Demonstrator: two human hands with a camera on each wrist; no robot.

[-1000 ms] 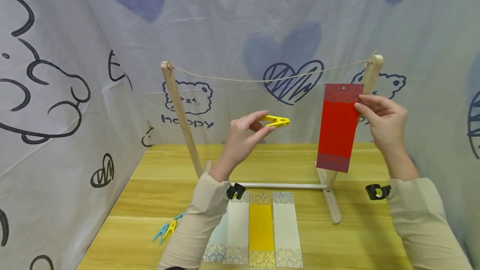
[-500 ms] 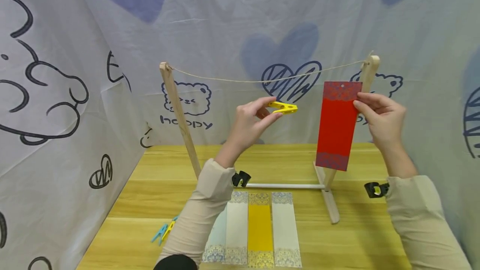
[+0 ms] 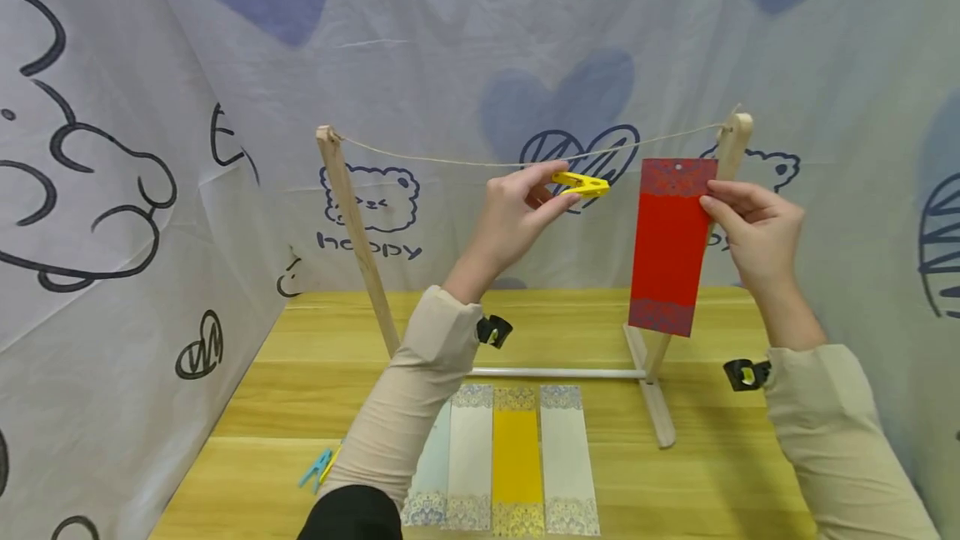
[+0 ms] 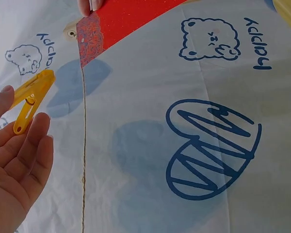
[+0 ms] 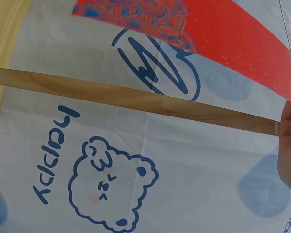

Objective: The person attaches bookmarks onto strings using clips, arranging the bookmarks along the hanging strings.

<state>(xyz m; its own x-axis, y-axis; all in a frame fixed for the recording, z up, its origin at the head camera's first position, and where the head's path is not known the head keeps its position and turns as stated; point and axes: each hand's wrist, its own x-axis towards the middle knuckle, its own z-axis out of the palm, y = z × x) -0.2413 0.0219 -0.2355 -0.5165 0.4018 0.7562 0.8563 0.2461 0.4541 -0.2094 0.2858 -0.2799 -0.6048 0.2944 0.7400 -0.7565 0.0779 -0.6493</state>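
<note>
My left hand [image 3: 521, 211] pinches the handle ends of a yellow clothespin [image 3: 588, 185] between thumb and fingers, its tip pointing right. In the left wrist view the same clothespin [image 4: 34, 99] shows its spring and spread handles. My right hand [image 3: 757, 232] pinches the upper right edge of a red card [image 3: 670, 248] with patterned bands at both ends and a small hole at the top. The card hangs upright by the right post, its top edge just under the string [image 3: 465, 162]. In the right wrist view the card [image 5: 233, 43] bends slightly.
A wooden stand has a left post [image 3: 360, 240], a right post [image 3: 733, 148] and a white crossbar [image 3: 555, 372]. On the table [image 3: 247, 407] lie a yellow card [image 3: 517, 457], several pale cards [image 3: 567, 457] and a blue clothespin [image 3: 317, 467]. A printed cloth hangs behind.
My left hand has moved up and to the right with the clothespin, nearer the string and the card. My right hand and the red card have risen slightly.
</note>
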